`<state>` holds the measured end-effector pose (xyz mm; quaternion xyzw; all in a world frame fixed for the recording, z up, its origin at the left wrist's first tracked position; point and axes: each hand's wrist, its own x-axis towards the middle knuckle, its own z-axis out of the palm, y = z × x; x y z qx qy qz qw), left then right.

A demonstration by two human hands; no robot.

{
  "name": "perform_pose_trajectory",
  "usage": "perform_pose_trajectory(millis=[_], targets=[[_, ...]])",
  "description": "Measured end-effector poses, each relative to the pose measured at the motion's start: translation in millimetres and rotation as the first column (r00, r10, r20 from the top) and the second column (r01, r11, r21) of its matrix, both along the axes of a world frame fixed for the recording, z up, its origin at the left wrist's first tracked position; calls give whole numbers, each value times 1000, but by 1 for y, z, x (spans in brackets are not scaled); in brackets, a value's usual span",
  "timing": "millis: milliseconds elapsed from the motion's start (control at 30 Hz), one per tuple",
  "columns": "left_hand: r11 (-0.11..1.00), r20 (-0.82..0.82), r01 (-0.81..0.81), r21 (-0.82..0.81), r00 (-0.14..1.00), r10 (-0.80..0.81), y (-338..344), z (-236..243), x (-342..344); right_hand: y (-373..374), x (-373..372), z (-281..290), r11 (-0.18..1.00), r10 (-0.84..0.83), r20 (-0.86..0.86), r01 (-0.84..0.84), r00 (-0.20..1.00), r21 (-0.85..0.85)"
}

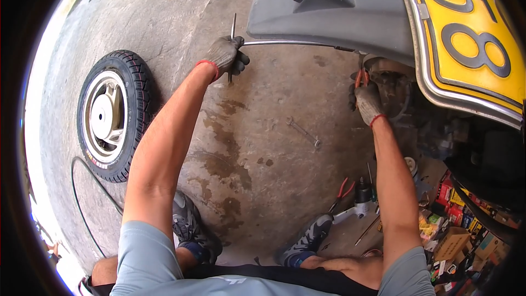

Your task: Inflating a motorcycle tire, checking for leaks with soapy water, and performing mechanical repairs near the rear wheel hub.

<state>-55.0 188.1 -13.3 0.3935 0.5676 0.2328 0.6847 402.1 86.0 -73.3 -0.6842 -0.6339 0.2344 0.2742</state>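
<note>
My left hand (226,55), in a grey work glove with a red cuff, is closed around a thin metal rod (234,24) standing roughly upright in the fist. From the same fist a slender cable or rod (296,43) runs right along the lower edge of the dark grey rear fender (350,22). At its far end my right hand (367,98), gloved alike, grips pliers with orange-red handles (362,78). The pliers' jaws are near the cable's end, beside a round brownish hub part (390,67) under the fender; their exact contact is hidden.
A loose wheel with tyre (139,104) lies at left, with a black hose (82,208) near it. On the concrete floor are a wrench (303,132), red-handled pliers (342,189) and a power tool (362,194). Boxes (452,244) crowd the lower right. A yellow plate (466,5) juts out above.
</note>
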Motion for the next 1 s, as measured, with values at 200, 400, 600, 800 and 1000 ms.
perform_pose_trajectory(millis=[200, 400, 600, 800, 1000], targets=[[999, -21, -42, 24, 999, 42, 3, -10, 3, 1, -32, 33, 992, -70, 23, 73, 997, -107], [930, 47, -256, 265, 966, 253, 7, -20, 18, -8, -77, 104, 871, -393, -394, 198, 831, -450], [891, -149, -243, 384, 936, 319, 7, -8, 24, -2, -33, 63, 841, -121, 19, 113, 992, -529], [877, -348, -117, 466, 887, 303, 17, -19, 21, -6, -40, 71, 952, -172, -370, 59, 913, -299], [908, -515, 69, 414, 840, 171, 25, -33, 15, -4, -49, 80, 911, -310, -352, 170, 883, -375]])
